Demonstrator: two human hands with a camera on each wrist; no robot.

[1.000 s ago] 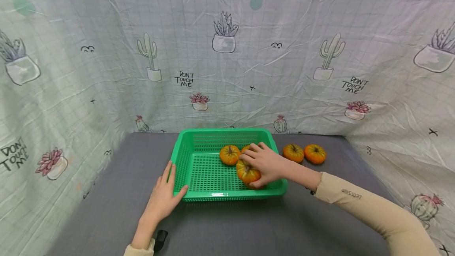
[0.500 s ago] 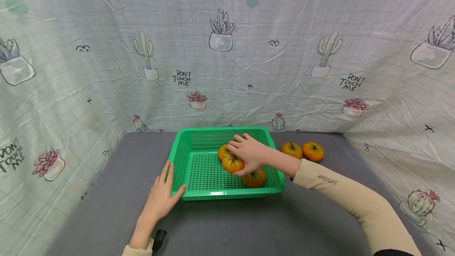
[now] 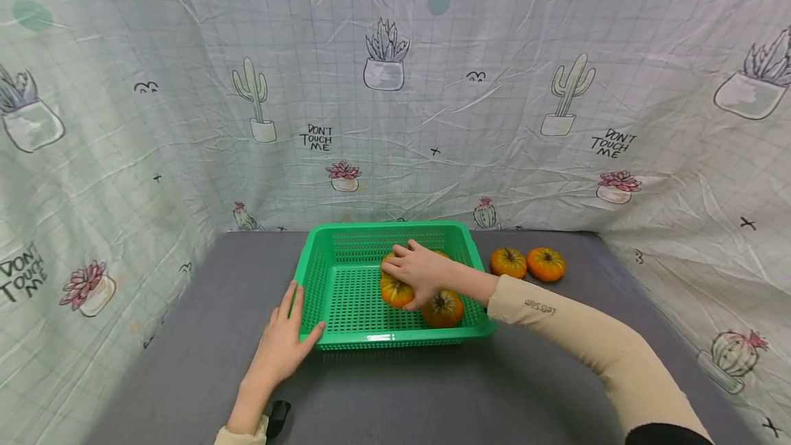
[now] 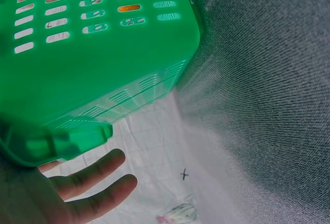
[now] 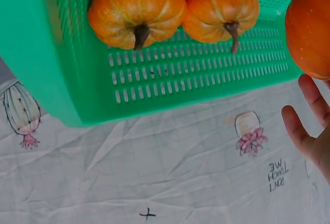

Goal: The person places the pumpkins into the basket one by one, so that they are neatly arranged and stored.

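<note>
So basket point(image 3: 395, 226) has three pumpkins point(image 3: 442, 309), right hand point(image 3: 425, 272) grips a fourth point(image 3: 393, 292) inside, left hand point(image 3: 281, 345) wide-fingered at the rim; two outside point(image 3: 508, 263) probably remain.

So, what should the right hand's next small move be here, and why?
Probably ease the held pumpkin onto the floor of the green basket and let go. The right hand grips it within the basket's outline, with bare slotted floor to its left, and the left hand rests at the left rim. Whether it already touches the floor, I can't tell.
</note>
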